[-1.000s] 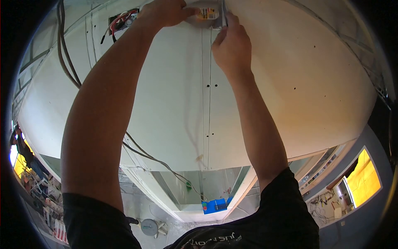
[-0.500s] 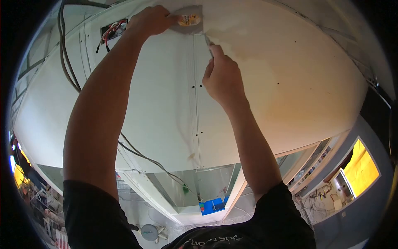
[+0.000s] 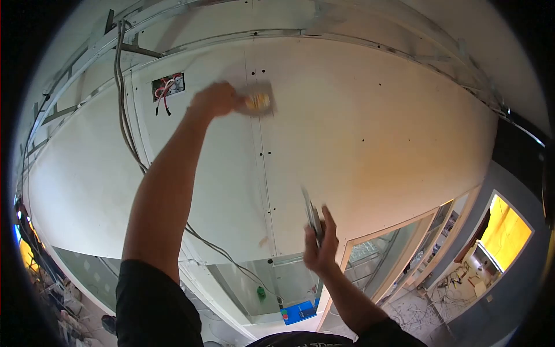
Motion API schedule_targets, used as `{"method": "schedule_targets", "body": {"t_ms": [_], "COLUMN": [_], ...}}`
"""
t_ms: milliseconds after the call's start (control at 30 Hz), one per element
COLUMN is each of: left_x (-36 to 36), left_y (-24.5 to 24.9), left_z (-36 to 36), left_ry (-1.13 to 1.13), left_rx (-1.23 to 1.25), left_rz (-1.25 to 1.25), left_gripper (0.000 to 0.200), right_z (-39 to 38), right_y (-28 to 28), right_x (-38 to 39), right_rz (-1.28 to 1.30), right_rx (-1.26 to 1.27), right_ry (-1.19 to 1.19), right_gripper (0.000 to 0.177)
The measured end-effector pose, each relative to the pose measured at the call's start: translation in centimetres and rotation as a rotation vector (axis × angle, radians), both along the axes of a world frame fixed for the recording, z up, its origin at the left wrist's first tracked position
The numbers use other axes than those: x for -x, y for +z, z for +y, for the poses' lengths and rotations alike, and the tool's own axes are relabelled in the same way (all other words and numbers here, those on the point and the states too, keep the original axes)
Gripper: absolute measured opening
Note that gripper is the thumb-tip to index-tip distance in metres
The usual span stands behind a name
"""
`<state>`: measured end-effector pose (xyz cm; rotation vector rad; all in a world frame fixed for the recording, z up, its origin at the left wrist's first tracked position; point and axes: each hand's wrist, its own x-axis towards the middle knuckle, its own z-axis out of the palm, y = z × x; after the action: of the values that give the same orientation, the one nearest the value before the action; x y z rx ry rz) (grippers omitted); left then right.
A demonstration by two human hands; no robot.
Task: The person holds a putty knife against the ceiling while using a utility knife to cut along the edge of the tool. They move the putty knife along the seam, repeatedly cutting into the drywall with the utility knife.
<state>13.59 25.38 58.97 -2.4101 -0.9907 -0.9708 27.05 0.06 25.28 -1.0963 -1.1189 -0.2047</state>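
Head view: our right hand (image 3: 321, 248) has dropped away from the left hand (image 3: 215, 99), fingers closed round the putty knife (image 3: 312, 215), blade above them, apparently off the ceiling seam (image 3: 263, 173); left still grips the mud plate (image 3: 258, 102) beside its fingertips, so 1 pass looks finished

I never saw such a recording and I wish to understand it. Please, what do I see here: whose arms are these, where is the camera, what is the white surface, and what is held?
No machine is here: these are a person's two bare hands. The camera sits on the person's head, and its round lens bends the picture; it looks up at a pale board ceiling. The left hand, blurred, holds a broad scraper with a yellow label at the seam between two boards. The right hand, lower in the picture, grips a narrow blade. Left of the scraper, red wires hang from a small square opening, and grey cables run along the boards.
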Motion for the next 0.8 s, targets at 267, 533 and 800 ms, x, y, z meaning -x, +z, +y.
{"method": "schedule_targets", "body": {"t_ms": [267, 533, 800], "left_x": [-3.8, -6.5, -1.5], "left_y": [-14.7, -28.9, -17.3], "left_z": [-6.1, -6.0, -5.0], "left_ry": [-0.143, -0.340, -0.008], "left_rx": [0.752, 0.669, 0.234], "left_rz": [0.644, 0.079, -0.522], "left_gripper": [0.054, 0.055, 0.053], "right_z": [-5.8, -5.5, -5.8], "right_y": [-19.3, -20.8, -21.6], "right_x": [-3.3, -3.4, -3.6], "right_rz": [0.246, 0.394, 0.371], "right_rx": [0.285, 0.262, 0.250], "right_ry": [-0.258, -0.148, -0.151], "right_gripper": [0.032, 0.034, 0.038]}}
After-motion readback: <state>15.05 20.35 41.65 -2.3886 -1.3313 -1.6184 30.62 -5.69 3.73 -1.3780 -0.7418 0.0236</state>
